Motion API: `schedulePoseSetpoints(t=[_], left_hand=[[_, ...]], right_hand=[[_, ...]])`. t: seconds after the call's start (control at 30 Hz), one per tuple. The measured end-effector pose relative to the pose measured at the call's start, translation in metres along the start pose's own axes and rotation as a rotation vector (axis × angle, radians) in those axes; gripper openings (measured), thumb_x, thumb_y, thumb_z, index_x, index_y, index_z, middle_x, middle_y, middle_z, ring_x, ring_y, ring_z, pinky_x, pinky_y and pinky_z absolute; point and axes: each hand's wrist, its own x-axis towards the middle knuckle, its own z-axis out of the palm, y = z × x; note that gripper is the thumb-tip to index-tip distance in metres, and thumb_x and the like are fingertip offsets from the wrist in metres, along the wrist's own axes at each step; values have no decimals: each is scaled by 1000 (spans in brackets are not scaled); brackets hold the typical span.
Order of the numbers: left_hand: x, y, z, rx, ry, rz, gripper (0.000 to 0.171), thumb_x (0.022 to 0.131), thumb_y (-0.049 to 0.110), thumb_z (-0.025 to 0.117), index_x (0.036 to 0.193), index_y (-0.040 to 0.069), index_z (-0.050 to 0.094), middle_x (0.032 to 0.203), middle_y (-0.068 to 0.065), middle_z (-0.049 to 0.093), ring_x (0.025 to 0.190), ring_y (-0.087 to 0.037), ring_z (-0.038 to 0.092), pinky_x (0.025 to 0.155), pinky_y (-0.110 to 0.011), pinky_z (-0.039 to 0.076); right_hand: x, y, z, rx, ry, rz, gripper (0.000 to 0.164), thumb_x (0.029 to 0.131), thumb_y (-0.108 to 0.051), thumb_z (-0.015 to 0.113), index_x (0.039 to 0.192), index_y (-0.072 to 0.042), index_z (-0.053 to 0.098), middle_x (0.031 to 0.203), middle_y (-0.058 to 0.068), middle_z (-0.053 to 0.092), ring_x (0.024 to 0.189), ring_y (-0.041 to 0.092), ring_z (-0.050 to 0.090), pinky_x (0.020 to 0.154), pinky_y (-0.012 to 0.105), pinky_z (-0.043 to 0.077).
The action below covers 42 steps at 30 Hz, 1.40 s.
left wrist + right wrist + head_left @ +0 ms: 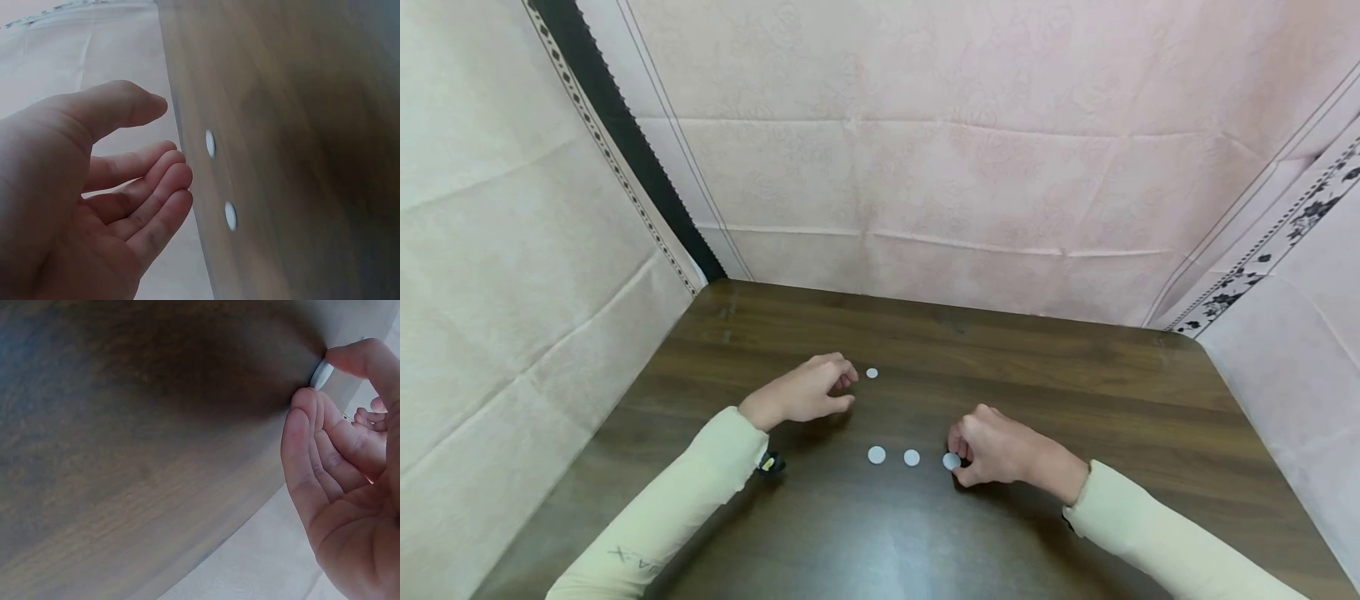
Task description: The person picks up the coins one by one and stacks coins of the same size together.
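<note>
My right hand [996, 446] pinches a white disc [951, 461] at the right end of a short row on the table. In the right wrist view, thumb and fingertips meet the edges of this disc [322, 374]. Left of it lie a middle disc [912, 457] and a left disc [876, 455], both flat and apart. Farther back, a single white disc [872, 372] lies just beyond the fingertips of my left hand [808, 390]. That hand hovers with fingers loosely bent, thumb apart, and nothing between them.
Dark brown wooden table [1075, 375] under both hands, its far edge meeting a pale patterned cloth [925, 183]. Cloth also hangs along the left side [512, 292] and right side [1315, 358]. A small black item [771, 462] sits at the left wrist.
</note>
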Motion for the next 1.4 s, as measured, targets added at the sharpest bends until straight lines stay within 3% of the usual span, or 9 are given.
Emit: schedulePoseSetpoints(t=[0.23,0.6,1.07,1.4], left_hand=[[2,-29,-6,27,62,2,32,99,14,71,126,-3,67,121,-14,67,108,-25,65,98,-41,58],[15,-61,-9,128,90,-21,35,95,15,77,124,-2,68,119,-13,65,108,-25,65,97,-41,58],[31,-72,-11,116,-36,-1,23,96,14,76,115,3,72,110,-9,68,101,-20,66,92,-36,59],[45,-72,-17,129,-64,68,6,98,13,75,98,8,75,97,-4,72,86,-12,67,82,-29,60]], right_hand=[[1,0,-1,-10,-5,-1,15,81,-17,88,87,-10,76,79,-3,73,66,-4,59,62,15,53],[3,-1,-3,3,-23,6,15,82,-16,88,89,-10,77,80,-1,73,66,-3,59,62,14,54],[4,2,0,-1,-20,-6,15,80,-17,88,87,-11,76,79,-3,73,67,-4,60,63,15,54],[4,2,-2,-3,-32,6,15,81,-18,88,88,-11,77,80,-3,73,67,-4,60,64,15,54]])
